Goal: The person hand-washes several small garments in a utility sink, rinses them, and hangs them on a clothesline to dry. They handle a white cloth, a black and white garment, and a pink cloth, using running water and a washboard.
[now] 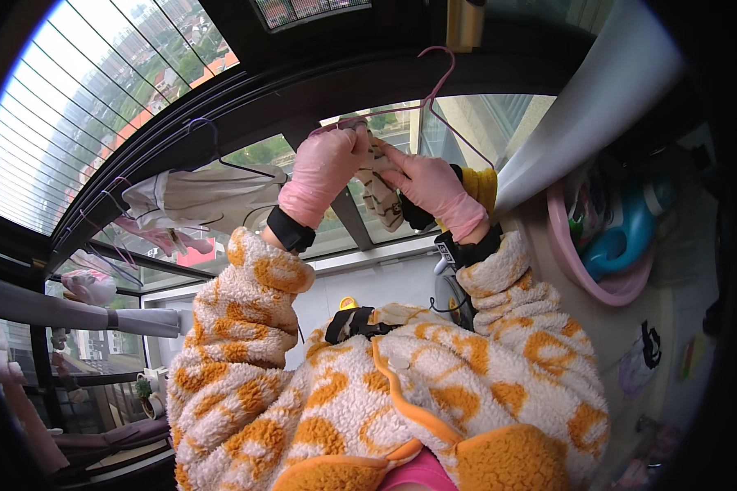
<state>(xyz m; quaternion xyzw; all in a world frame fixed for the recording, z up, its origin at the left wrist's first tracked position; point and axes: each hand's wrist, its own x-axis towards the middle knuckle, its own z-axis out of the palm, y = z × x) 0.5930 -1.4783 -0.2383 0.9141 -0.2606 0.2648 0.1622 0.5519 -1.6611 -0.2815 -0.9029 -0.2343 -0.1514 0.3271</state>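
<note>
A pink wire hanger [440, 90] is in front of me by the window, its hook up and to the right. From its left end hangs a light cloth with dark stripes [379, 195]. My left hand [319, 172], in a pink glove, is closed on the striped cloth at the hanger's left end. Beside it, my right hand [436, 190], gloved the same way, pinches the cloth's upper edge between thumb and fingers. Its fingertips are partly hidden behind the cloth and the other hand. A yellow and black item [478, 188] shows behind my right wrist.
On the left, a white garment [205, 195] hangs from a dark hanger, with pink garments [162, 236] beyond it. A thick white pipe [585, 106] slants down at the right. Below it, a pink basin [606, 293] holds a blue plastic item [630, 233]. Barred windows curve along the left.
</note>
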